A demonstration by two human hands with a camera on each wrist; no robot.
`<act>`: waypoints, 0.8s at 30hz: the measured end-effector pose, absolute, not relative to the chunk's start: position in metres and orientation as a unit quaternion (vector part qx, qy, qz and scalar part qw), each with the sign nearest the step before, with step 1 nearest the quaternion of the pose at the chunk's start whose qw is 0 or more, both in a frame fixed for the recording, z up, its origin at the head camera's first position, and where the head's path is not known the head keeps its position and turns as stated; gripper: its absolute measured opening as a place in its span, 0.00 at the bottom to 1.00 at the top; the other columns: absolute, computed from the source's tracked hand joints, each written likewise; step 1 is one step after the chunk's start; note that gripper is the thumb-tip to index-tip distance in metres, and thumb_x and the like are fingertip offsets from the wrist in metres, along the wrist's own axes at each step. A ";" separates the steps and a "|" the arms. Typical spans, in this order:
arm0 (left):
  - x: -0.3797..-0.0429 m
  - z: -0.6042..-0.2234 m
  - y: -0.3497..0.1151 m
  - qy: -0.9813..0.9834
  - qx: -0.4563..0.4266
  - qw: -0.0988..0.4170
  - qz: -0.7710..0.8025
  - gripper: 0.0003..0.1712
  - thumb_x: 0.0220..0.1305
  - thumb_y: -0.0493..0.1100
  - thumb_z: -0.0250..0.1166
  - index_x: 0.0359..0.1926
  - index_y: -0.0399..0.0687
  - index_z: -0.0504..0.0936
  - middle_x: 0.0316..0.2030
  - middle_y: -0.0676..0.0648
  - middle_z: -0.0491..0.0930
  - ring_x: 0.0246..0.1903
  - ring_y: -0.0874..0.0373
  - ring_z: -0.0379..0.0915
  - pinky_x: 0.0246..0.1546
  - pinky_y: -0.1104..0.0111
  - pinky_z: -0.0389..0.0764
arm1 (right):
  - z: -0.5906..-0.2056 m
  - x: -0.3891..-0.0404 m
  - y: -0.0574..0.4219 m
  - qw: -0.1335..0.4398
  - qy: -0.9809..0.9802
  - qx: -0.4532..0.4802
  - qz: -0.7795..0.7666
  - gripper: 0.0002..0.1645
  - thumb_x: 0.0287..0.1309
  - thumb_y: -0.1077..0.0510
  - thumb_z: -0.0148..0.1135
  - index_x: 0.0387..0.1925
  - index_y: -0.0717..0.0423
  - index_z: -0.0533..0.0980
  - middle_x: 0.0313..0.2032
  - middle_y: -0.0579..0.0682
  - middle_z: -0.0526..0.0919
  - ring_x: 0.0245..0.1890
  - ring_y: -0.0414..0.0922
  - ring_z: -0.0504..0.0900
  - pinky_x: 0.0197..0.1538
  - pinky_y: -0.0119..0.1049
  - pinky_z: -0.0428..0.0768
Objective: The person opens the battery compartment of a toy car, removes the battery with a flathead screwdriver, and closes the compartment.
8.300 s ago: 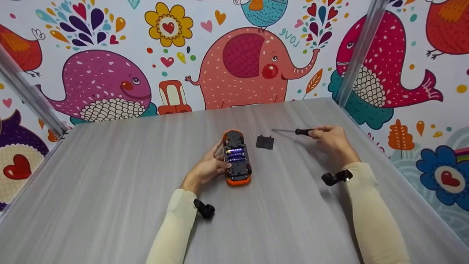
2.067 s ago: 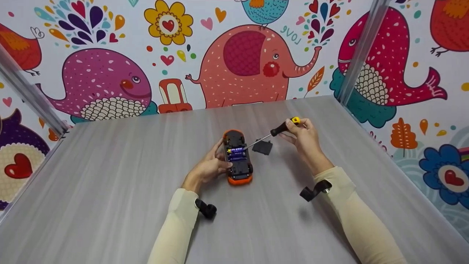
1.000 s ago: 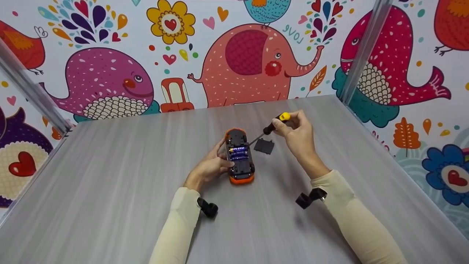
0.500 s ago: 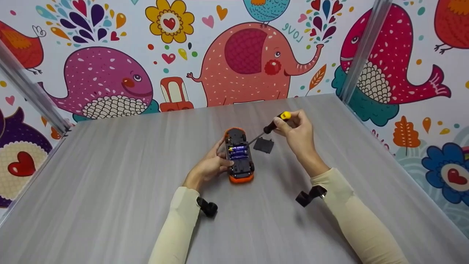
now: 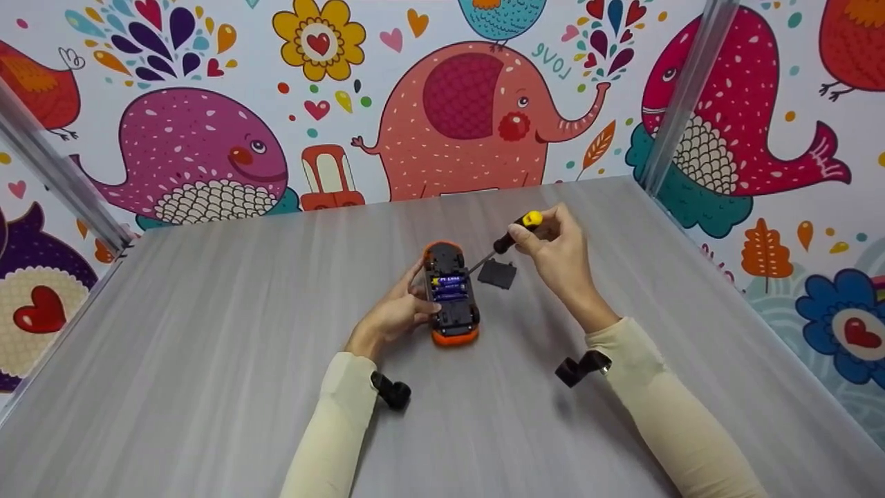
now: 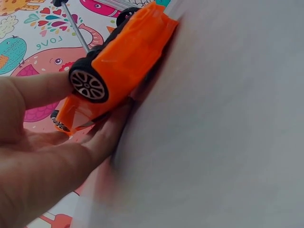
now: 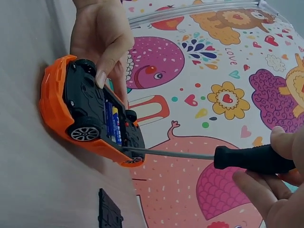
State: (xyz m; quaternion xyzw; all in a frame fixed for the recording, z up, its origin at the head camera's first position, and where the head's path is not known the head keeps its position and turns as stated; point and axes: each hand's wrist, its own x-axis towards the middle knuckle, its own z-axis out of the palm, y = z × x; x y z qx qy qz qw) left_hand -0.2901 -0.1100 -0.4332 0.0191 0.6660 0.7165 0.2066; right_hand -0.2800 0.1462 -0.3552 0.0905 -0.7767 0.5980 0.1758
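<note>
An orange toy car (image 5: 455, 339) lies upside down on the table, its black underside up. Several purple-blue batteries (image 7: 112, 124) sit in its uncovered compartment. My left hand (image 5: 393, 317) grips the car from the left side, thumb on the underside, as the left wrist view also shows beside the wheel (image 6: 88, 84). In my right hand (image 5: 563, 252) is a screwdriver (image 5: 508, 240) with a black handle and yellow end. Its metal shaft slants down to the battery compartment's edge near the right side of the car; whether the tip touches a battery cannot be told.
A black battery cover (image 5: 497, 274) lies on the grey table (image 5: 242, 332) just right of the car, beneath the screwdriver. Printed wall panels (image 5: 332, 111) stand along the back and sides of the table.
Since the oldest frame, my right hand has brought the screwdriver left to the car, and the cover has turned slightly. Over the last second the screwdriver has barely shifted; the left hand keeps its grip.
</note>
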 end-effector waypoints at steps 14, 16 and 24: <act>-0.291 -0.431 -0.110 0.660 0.019 0.211 0.721 0.58 0.60 0.20 0.56 0.81 0.62 0.39 0.68 0.33 0.65 0.57 0.46 0.75 0.50 0.63 0.81 | -0.342 -0.275 0.133 0.178 -0.833 0.097 0.515 0.22 0.58 0.50 0.72 0.43 0.57 0.70 0.40 0.55 0.81 0.44 0.47 0.81 0.47 0.35 0.79; -0.290 -0.431 -0.111 0.661 0.016 0.209 0.720 0.58 0.60 0.20 0.56 0.81 0.62 0.40 0.68 0.33 0.65 0.57 0.46 0.75 0.51 0.63 0.81 | -0.343 -0.278 0.133 0.173 -0.827 0.094 0.526 0.23 0.59 0.50 0.71 0.44 0.57 0.70 0.39 0.55 0.80 0.42 0.47 0.81 0.45 0.31 0.81; -0.290 -0.431 -0.109 0.657 0.028 0.208 0.724 0.59 0.58 0.19 0.55 0.81 0.62 0.41 0.66 0.32 0.68 0.56 0.45 0.77 0.51 0.62 0.82 | -0.349 -0.290 0.134 0.163 -0.787 0.119 0.583 0.24 0.63 0.51 0.68 0.50 0.59 0.68 0.45 0.55 0.77 0.44 0.47 0.83 0.44 0.26 0.84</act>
